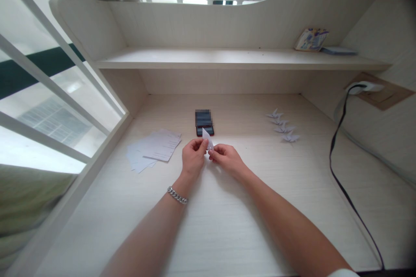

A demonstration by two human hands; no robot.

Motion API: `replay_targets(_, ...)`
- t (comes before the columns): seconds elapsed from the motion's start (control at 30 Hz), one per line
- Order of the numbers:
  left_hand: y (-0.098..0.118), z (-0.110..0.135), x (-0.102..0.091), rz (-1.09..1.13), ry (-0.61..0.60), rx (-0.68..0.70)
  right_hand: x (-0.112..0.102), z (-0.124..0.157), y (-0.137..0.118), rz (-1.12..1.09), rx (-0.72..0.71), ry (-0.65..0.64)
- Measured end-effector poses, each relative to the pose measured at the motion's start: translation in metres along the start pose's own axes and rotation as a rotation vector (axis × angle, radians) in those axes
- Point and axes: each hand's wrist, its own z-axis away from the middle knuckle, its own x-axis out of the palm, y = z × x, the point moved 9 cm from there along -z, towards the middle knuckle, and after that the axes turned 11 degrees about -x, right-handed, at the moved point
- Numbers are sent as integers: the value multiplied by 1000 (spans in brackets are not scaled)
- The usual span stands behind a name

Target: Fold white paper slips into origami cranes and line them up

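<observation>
A small folded piece of white paper (207, 136) is pinched between both hands above the middle of the desk. My left hand (194, 154), with a chain bracelet (177, 195) at its wrist, grips the paper's left side between thumb and fingers. My right hand (227, 158) pinches its lower right corner. Just behind the paper lies a dark phone (204, 122), its lower edge partly covered by the paper. To the left, loose white paper sheets (162, 145) overlap in a pile. Several folded paper cranes (284, 129) stand in a row at the right.
A shelf (208, 57) spans the back, with a small colourful box (312, 40) and a flat grey-blue object (338, 51) at its right. From the wall socket (378, 90) a black cable (338, 181) runs down the right side. White rails (55, 82) border the left.
</observation>
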Motion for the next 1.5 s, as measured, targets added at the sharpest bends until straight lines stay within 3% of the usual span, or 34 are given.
replay_targets(0.1, 0, 0, 1, -1, 0, -1, -2, 1, -1, 53, -1, 11)
replay_targets(0.27, 1, 1, 0, 25, -4, -11, 3, 0, 1, -72, 14, -12)
replay_targets(0.47, -3, 3, 8, -9, -94, -57, -11, -2, 7, -214, -31, 171)
replay_targets(0.93, -3, 3, 12, -46, -182, -81, -26, 1, 16, -354, -15, 352)
replay_targets(1.1, 1, 4, 7, -6, -121, -53, -24, 0, 21, -389, 29, 341)
replay_targets(1.5, 1, 2, 8, -57, -159, -58, -23, 0, 24, -422, 20, 318)
